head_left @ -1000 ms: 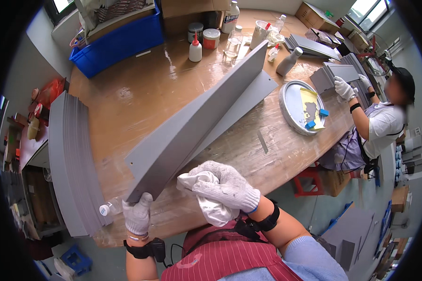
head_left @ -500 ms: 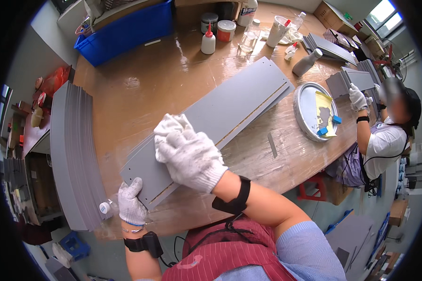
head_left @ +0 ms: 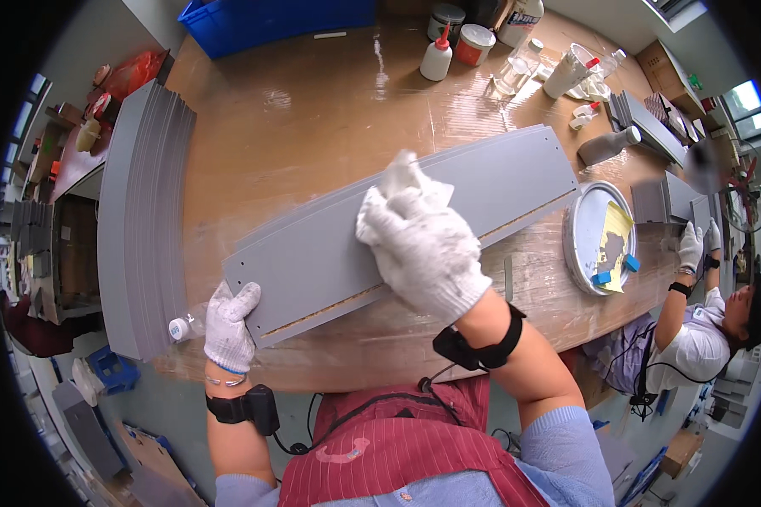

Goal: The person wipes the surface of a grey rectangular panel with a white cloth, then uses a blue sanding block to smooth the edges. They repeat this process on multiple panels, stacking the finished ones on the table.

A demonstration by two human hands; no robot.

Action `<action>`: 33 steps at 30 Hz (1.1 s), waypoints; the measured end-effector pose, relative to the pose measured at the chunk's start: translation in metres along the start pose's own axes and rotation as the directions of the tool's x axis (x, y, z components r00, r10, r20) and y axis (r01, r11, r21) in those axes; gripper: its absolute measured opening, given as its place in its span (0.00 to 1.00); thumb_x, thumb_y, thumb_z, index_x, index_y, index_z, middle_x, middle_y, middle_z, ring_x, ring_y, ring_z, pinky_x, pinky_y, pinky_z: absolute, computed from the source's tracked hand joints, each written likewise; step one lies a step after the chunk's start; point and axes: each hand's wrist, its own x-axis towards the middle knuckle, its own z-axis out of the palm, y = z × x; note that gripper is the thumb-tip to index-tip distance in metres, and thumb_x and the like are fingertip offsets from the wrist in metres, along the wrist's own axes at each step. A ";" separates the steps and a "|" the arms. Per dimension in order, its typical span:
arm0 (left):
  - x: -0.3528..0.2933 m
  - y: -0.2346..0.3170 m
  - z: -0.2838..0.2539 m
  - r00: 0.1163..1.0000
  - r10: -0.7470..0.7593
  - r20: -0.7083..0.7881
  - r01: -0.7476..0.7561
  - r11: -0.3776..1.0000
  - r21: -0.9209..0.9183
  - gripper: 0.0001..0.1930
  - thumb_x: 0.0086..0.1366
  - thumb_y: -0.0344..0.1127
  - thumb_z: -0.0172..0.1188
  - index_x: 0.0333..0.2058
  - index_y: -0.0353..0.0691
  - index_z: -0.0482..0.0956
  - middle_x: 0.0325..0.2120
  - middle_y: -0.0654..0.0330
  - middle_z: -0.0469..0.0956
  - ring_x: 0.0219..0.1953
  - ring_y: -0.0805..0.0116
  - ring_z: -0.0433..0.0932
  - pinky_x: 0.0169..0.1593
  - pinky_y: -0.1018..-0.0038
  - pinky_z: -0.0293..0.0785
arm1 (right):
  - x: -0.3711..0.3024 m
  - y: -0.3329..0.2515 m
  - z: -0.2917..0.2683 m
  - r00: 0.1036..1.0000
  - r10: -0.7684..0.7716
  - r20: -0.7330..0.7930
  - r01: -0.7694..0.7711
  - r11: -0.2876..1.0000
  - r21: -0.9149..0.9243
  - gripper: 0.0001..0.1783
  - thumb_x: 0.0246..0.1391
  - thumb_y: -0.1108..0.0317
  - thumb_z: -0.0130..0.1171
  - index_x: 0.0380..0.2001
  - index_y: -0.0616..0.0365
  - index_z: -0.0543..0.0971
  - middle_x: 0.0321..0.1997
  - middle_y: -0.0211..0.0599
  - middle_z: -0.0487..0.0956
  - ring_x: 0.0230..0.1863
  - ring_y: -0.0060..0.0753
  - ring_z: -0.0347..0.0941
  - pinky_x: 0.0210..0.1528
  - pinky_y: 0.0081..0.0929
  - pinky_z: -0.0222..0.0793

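Long grey panel (head_left: pixel 313 253) lying flat across the wooden table, crumpled white cloth (head_left: pixel 402 182) on top

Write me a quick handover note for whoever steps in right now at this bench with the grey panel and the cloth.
Left hand: gloved, gripping the near left end of the long grey panel and steadying it.
Right hand: gloved, pressing a white cloth flat onto the middle of the panel.
The panel lies flat across the wooden table, its raw edge toward the person. A stack of similar grey panels stands at the left edge of the table.
Done: panel laid flat, cloth on its face. How much has been wiped cannot be told.
Left: likely the rest of the face, toward both ends.
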 end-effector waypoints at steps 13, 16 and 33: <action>-0.003 -0.008 0.009 0.992 0.084 -0.094 -0.086 0.996 -0.024 0.20 0.68 0.29 0.56 0.57 0.29 0.71 0.45 0.52 0.80 0.43 0.62 0.83 0.48 0.67 0.83 | -0.048 0.178 -0.096 0.772 0.549 -0.320 -0.623 0.753 -0.212 0.09 0.54 0.68 0.61 0.39 0.52 0.83 0.42 0.48 0.81 0.45 0.51 0.78 0.49 0.46 0.74; 0.001 -0.008 0.004 0.993 0.067 -0.093 -0.064 0.997 0.043 0.20 0.68 0.29 0.55 0.58 0.29 0.71 0.45 0.52 0.80 0.43 0.63 0.83 0.49 0.67 0.82 | -0.020 0.081 -0.035 0.971 0.206 -0.126 -0.225 0.960 -0.168 0.16 0.55 0.67 0.60 0.48 0.52 0.81 0.45 0.47 0.80 0.54 0.60 0.73 0.51 0.53 0.72; -0.007 -0.016 0.012 0.993 0.091 -0.071 -0.092 0.996 -0.018 0.22 0.68 0.30 0.56 0.59 0.28 0.70 0.49 0.51 0.79 0.48 0.60 0.81 0.55 0.67 0.79 | -0.063 0.274 -0.163 0.840 0.499 -0.212 -0.464 0.864 0.194 0.16 0.59 0.63 0.63 0.48 0.60 0.83 0.50 0.46 0.82 0.50 0.42 0.80 0.53 0.32 0.75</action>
